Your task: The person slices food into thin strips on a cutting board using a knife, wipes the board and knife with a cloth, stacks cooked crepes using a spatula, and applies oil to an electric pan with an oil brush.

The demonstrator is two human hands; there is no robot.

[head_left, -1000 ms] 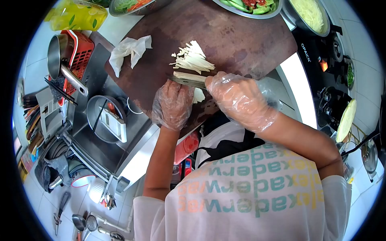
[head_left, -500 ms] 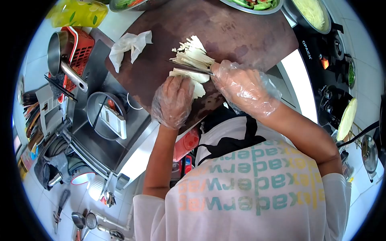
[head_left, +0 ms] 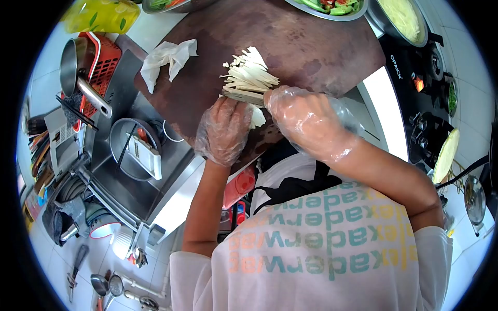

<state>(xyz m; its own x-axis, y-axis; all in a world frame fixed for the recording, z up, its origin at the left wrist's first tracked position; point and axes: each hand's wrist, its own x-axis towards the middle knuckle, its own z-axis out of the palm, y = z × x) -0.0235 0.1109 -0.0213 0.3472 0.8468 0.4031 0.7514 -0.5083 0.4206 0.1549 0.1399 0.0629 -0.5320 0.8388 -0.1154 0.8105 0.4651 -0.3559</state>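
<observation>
Bent fingers are capping the slices (head_left: 258, 118) at the left hand (head_left: 224, 129), in its clear glove; the tips are resting right beside the blade, and whether they are pinching anything underneath is hidden. The right hand (head_left: 311, 120), gloved too, is closing round the knife (head_left: 248, 96), its handle lost inside the fist. What has just changed is the blade's place: half a second ago it was lying farther out, against the near edge of the strips (head_left: 251, 68), with a broad pale piece showing between it and the left fingers. Now the blade is sitting closer to the body, hard by the left fingertips, and it is covering most of that piece. The strips are now reaching nearer to the left hand, right up to the blade, so the knife seems to be working its way through the pale stuff toward the guiding fingers. The strips are fanning out in a loose heap near the middle of the board (head_left: 321, 49), while the slices are lying flat on its near side, partly under the left hand. A crumpled white cloth (head_left: 168, 59) is lying left of the heap, and a bowl of green and red vegetables (head_left: 332, 19) is standing at the board's far edge.
</observation>
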